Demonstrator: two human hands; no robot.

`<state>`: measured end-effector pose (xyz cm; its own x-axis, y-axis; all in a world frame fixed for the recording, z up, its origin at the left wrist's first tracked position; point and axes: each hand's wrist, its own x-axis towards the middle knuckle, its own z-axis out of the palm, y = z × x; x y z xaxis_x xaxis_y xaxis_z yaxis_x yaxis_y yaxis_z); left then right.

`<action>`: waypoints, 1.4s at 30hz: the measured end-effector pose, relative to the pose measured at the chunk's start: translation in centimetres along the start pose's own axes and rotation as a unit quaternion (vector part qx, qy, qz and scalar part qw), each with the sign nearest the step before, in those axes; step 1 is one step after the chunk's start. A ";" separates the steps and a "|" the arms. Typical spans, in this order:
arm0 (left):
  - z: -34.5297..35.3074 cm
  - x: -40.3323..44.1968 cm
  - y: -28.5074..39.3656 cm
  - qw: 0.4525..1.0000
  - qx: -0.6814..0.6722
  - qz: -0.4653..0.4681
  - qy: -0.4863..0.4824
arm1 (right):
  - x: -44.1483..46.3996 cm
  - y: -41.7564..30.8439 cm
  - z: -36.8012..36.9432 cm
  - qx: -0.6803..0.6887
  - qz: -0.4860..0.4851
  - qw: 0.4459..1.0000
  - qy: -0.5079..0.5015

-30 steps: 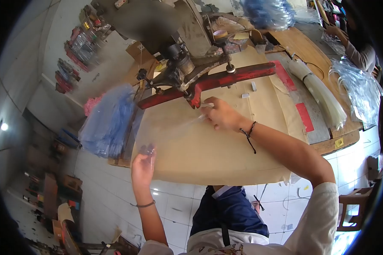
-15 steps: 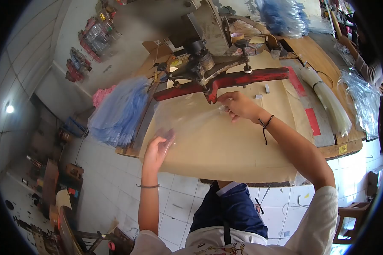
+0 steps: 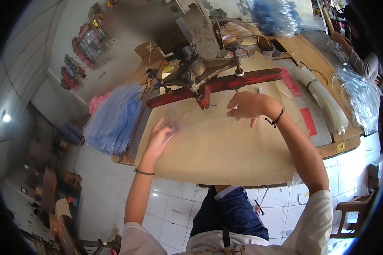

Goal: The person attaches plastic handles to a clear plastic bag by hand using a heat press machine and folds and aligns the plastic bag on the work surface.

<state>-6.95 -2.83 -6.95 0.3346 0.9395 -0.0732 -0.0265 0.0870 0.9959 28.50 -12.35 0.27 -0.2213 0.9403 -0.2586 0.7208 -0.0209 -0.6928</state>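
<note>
My left hand point(image 3: 158, 137) is closed, thumb against fingers, on a thin clear plastic sheet point(image 3: 172, 132) above the left part of the brown paper point(image 3: 225, 153). Glare and transparency hide most of the sheet's outline. My right hand point(image 3: 253, 106) is curled with its back up, right of the press bar's middle; a pale glint shows at the fingertips, but what they hold cannot be made out. Just beyond both hands runs a worn red press bar point(image 3: 247, 77) under a dark metal head point(image 3: 191, 63). A small dark piece point(image 3: 214, 104) lies near the bar's centre bracket.
Blue-tinted plastic sheets point(image 3: 115, 121) are heaped at the left table edge. On the right lie a tied bundle of pale strips point(image 3: 323, 100), red patches point(image 3: 308, 121) and clear plastic point(image 3: 359, 100). A small whitish block point(image 3: 260, 90) sits behind my right hand. Another person's arm point(image 3: 353, 53) shows far right.
My right hand has moved right, away from the bar's centre bracket, and turned back-up. My left hand has risen slightly, still holding the plastic. The view has shifted a little.
</note>
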 end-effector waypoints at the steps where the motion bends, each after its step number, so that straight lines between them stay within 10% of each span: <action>1: 0.1 0.5 -0.1 1.000 -0.008 -0.001 -0.008 | 0.0 0.0 -0.1 -0.012 0.005 1.000 -0.017; 42: -2.8 6.1 -0.7 0.979 -0.206 0.009 0.007 | 1.4 1.6 -0.8 -0.036 -0.091 0.994 -0.040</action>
<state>-7.55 3.82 -8.27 0.3178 0.9463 -0.0594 -0.4101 0.1937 0.8912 29.87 -10.84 -0.64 -0.4009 0.8966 -0.1882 0.7089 0.1734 -0.6837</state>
